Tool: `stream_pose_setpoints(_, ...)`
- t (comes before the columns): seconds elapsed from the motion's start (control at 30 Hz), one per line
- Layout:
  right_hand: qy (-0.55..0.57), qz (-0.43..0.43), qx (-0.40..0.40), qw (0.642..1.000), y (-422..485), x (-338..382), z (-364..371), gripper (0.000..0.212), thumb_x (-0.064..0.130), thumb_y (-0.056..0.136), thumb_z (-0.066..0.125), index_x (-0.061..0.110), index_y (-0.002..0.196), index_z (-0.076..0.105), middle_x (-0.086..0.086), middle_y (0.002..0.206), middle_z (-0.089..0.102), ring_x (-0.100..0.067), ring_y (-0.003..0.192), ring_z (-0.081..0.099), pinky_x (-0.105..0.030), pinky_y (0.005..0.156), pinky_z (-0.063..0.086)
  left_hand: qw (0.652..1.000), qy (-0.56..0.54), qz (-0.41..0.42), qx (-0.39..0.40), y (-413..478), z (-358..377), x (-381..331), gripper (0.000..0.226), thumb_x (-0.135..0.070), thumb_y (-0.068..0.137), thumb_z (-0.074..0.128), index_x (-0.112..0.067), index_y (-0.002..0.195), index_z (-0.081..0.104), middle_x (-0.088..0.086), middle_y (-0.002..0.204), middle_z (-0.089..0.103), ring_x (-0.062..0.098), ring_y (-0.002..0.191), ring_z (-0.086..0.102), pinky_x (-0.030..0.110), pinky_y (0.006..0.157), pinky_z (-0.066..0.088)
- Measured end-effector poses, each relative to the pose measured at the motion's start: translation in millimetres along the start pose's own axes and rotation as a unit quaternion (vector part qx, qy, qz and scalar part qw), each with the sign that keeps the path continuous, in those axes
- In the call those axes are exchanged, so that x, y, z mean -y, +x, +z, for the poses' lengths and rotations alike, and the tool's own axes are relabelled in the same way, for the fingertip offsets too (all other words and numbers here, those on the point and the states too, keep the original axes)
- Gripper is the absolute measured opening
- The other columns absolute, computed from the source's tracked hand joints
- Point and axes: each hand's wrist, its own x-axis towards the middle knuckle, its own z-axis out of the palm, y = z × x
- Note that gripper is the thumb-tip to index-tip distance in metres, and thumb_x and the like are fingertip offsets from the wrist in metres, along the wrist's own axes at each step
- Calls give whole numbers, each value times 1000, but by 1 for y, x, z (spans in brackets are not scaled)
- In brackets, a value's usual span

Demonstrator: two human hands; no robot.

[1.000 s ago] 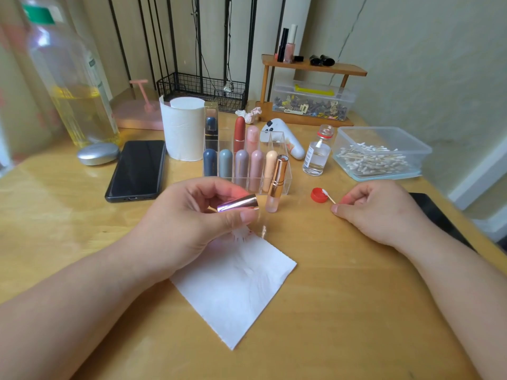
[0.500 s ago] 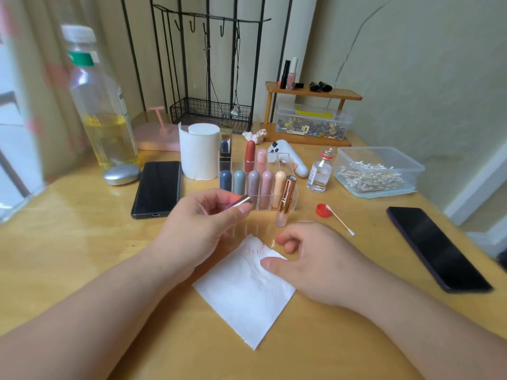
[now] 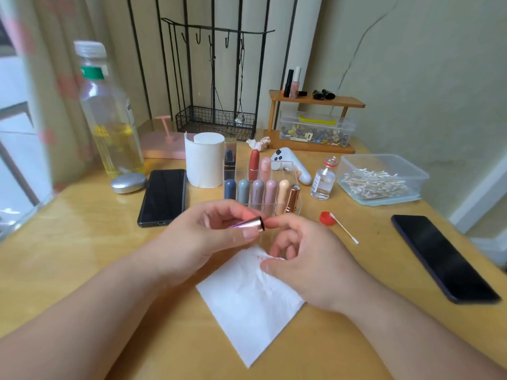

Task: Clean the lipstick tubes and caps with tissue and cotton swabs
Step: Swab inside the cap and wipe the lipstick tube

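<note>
You look to be partway through one lipstick, not near the end. Your left hand (image 3: 208, 239) grips a small shiny metal cap (image 3: 248, 224) between thumb and fingers. The cap is lifted just above the worktop (image 3: 82, 256), with its dark open mouth turned toward your right. Your right hand (image 3: 304, 267) is curled over the far corner of the tissue (image 3: 247, 305), thumb and fingers pinching the paper into a bunch. Its forefinger reaches up to the cap's rim, though I cannot tell whether it touches. The rest of the tissue lies flat in front of you, and the faint red smears at the bunched corner suggest some wiping is already done. The cotton swab (image 3: 344, 229) lies off to the right with one tip on a red lid (image 3: 325, 217), well apart from both hands. I judge the cap still needs its tissue wipe before it goes back on the rose-gold tube (image 3: 293, 198), which stands seemingly uncapped at the right front of the clear organiser (image 3: 274, 171). Several other capped lipsticks stand in that organiser, and nothing shows which of them have been cleaned. The cap is polished with a pinkish sheen, so it is probably slippery. No grime shows on its outside, and its inside is too dark to judge.
</note>
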Motion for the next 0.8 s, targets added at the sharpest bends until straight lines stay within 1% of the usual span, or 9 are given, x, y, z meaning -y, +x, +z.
stream_pose_setpoints(0.13, 46, 0, 7, 999, 0, -2, -18, 53, 1, 77, 79, 21, 122, 59, 12, 64, 58, -8, 54, 40, -12, 53, 37, 999, 6, 1, 45, -2, -1, -3, 16, -7, 77, 79, -8, 93, 73, 13, 120, 71, 25, 110, 67, 30, 94, 54)
stream_pose_setpoints(0.27, 78, -25, 11, 997, -1, -2, -25, 52, 0, 79, 76, 23, 122, 58, 12, 65, 56, -13, 61, 43, -21, 58, 40, 990, 42, 1, 138, -6, -1, -6, 21, 8, 79, 71, -2, 98, 73, 10, 99, 74, 20, 93, 68, 26, 86, 52)
stream_pose_setpoints(0.33, 94, -39, 6, 995, -5, 0, -23, 52, -1, 80, 75, 25, 122, 58, 6, 71, 61, -13, 64, 47, -24, 61, 42, 990, 59, 9, 130, -8, 2, -7, 23, 5, 78, 75, 0, 100, 74, 18, 101, 73, 27, 95, 68, 31, 88, 53)
stream_pose_setpoints(0.4, 154, -60, -7, 986, -8, 6, -21, 51, 2, 77, 77, 23, 119, 60, -5, 77, 66, -17, 69, 52, -28, 65, 44, 994, 52, 34, 90, -8, 5, -9, 27, -9, 74, 85, -3, 99, 77, 19, 103, 73, 27, 96, 69, 32, 89, 54)
stream_pose_setpoints(0.47, 304, -63, -20, 950, -9, 10, -22, 47, 6, 70, 75, 16, 115, 63, -8, 85, 69, -23, 78, 61, -34, 74, 48, 997, 11, 68, 43, -7, 9, -13, 34, -25, 69, 91, -9, 96, 79, 11, 99, 75, 20, 92, 69, 26, 85, 54)
stream_pose_setpoints(0.53, 467, -44, -8, 883, -12, 12, -23, 42, 6, 70, 72, 8, 111, 66, -12, 102, 73, -29, 93, 69, -38, 87, 53, 994, -36, 102, 17, -7, 13, -17, 34, -30, 67, 91, -13, 95, 80, 2, 92, 74, 12, 86, 67, 21, 81, 52)
stream_pose_setpoints(0.6, 543, -49, 38, 838, -15, 14, -21, 43, 10, 77, 71, 4, 119, 65, -22, 121, 68, -38, 112, 65, -45, 99, 49, 990, -71, 121, 5, -8, 16, -20, 32, -29, 67, 90, -15, 94, 81, -2, 90, 74, 11, 84, 67, 21, 82, 51)
stream_pose_setpoints(0.7, 507, -91, 98, 852, -19, 11, -12, 52, 18, 85, 69, -2, 131, 57, -33, 135, 54, -52, 127, 49, -58, 110, 35, 989, -101, 104, -8, -9, 21, -18, 38, -25, 65, 92, -8, 96, 79, 6, 96, 74, 18, 90, 69, 27, 86, 53)
stream_pose_setpoints(0.8, 456, -94, 63, 883, -19, 6, -8, 47, 24, 81, 76, 5, 123, 66, -28, 128, 62, -49, 124, 54, -63, 112, 32, 991, -106, 83, -1, -9, 24, -16, 39, -20, 68, 91, -2, 100, 77, 10, 99, 73, 23, 94, 68, 30, 88, 53)
